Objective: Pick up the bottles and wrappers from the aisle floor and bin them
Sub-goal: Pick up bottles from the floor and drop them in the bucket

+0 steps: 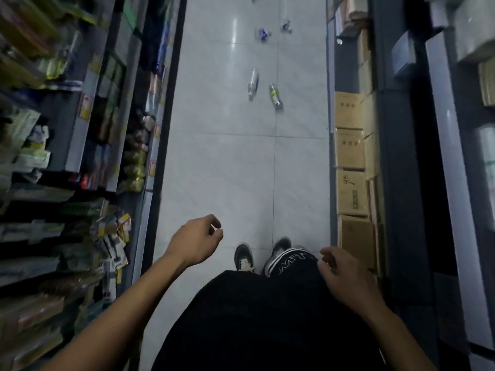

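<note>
Two bare hands hang over the tiled aisle floor [241, 162], and neither holds anything. Taking the black shoes [261, 255] as the landmark, the left hand [194, 241] hovers just to their left, its fingers loosely curled inward with thumb and fingertips close together but touching nothing. The right hand [345, 274] sits just right of the shoes, beside the dark trouser leg, fingers likewise loosely bent and empty.

Left of the shoes runs a shelf rack [80, 145] packed with packaged goods and yellow price tags; the print there is too blurred to read. On the trouser hem just above the right shoe, white letters show, seen upside down, but I cannot read them surely.

Well beyond the shoes, further up the aisle, lie two plastic bottles on their sides: a clear bottle [252, 83] and, just to its right, a bottle with a yellow-green label [275, 97]; the label text is illegible. Farther still are two crumpled wrappers with blue on them [263, 34] [286, 25].

Right of the shoes, brown cardboard boxes [349, 172] stand stacked along the floor edge, carrying small dark printed marks that cannot be made out.
</note>
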Tool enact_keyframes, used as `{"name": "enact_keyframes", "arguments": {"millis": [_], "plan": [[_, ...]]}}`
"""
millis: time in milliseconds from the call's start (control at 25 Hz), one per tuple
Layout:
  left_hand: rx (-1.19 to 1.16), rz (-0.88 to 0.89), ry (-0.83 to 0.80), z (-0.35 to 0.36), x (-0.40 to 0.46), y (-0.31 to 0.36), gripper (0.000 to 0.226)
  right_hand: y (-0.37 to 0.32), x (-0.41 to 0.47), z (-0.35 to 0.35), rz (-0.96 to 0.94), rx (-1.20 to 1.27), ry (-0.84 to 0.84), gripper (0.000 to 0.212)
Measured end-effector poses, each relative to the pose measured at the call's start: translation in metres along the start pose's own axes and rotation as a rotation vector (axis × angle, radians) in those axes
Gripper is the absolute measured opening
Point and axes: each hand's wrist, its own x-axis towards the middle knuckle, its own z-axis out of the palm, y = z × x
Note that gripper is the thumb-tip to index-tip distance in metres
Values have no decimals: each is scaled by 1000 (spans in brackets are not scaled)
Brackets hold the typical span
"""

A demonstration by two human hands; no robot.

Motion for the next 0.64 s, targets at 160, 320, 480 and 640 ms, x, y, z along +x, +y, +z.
{"name": "enact_keyframes", "arguments": {"millis": [160,320,480,640], "plan": [[37,20,8,-48,80,48,25,-1,72,-42,28,48,-32,29],[50,-1,-8,-83,145,104,25,-14,158,-109,24,52,-12,32],[40,-49,-23,-108,187,144,31,-44,242,-175,-64,15,-35,34],[-12,-141,-2,-136,221,160,29,-87,326,-228,-168,-34,-61,34]]}}
